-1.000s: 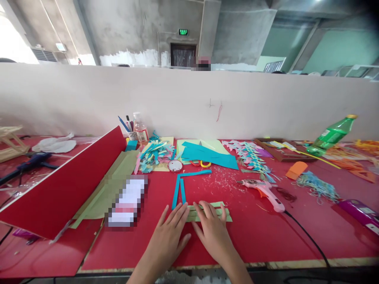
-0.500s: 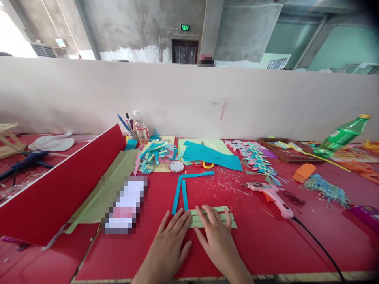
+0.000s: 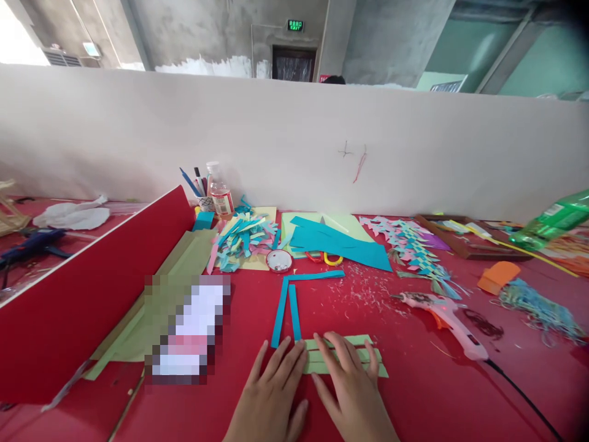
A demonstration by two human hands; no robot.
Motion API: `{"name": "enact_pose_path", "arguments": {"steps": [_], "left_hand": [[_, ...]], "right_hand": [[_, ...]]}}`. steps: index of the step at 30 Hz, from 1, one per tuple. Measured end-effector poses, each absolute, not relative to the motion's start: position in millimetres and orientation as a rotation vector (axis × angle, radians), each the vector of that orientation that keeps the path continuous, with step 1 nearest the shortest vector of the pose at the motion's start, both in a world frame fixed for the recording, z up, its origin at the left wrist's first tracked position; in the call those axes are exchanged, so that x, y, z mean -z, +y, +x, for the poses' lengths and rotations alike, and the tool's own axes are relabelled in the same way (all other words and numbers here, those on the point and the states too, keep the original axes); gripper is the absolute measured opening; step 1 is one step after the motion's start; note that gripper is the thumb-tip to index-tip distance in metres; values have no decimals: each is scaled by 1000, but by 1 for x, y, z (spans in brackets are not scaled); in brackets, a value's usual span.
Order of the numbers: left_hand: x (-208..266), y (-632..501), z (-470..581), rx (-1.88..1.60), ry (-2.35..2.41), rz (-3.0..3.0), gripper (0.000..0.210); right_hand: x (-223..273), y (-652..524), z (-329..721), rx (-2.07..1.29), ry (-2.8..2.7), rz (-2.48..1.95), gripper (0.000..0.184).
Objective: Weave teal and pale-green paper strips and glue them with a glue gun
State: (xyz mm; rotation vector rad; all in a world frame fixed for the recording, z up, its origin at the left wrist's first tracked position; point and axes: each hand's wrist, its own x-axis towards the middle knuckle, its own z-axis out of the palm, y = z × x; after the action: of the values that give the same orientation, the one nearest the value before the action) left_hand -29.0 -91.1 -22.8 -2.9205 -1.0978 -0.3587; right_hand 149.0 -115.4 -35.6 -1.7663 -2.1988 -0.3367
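Several pale green paper strips [image 3: 380, 371] lie side by side on the red tabletop. My right hand [image 3: 352, 383] rests on them, fingers spread and pressing lightly from above. At their left end my left hand [image 3: 276, 387] lies flat, its fingertips touching the strip ends. Just beyond the left fingertips are blue paper strips [image 3: 295, 312], two pointing toward me and one running sideways [image 3: 317, 275]. Parts of the green strips are hidden under my fingers.
To the right lies a pink glue gun [image 3: 444, 313] with a black cord. Paper scraps [image 3: 246, 236], a round lid [image 3: 279, 261], blue paper [image 3: 340, 245] over scissors and a woven paper piece [image 3: 416, 248] sit behind. A blurred phone-like object [image 3: 191, 325] and a red board [image 3: 105, 294] stand left.
The view has tilted down and shifted slightly left, so everything sits differently in the picture. Both hands keep nearly the same pose on the green strips.
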Motion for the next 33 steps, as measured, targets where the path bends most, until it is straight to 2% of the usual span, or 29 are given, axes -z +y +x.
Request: {"name": "enact_pose_path", "arguments": {"steps": [11,22,33], "left_hand": [[34,-85,-29,404,-1027,-2860,61],[30,-88,-29,411,-1040,-2796,57],[11,-99,-54,297,-891,-2843,70]], "right_hand": [[45,-112,156,539,-2246,-1684,43],[43,-113,156,470,-2242,-1717,42],[34,-116,150,361,-2221,-1750,42]]}}
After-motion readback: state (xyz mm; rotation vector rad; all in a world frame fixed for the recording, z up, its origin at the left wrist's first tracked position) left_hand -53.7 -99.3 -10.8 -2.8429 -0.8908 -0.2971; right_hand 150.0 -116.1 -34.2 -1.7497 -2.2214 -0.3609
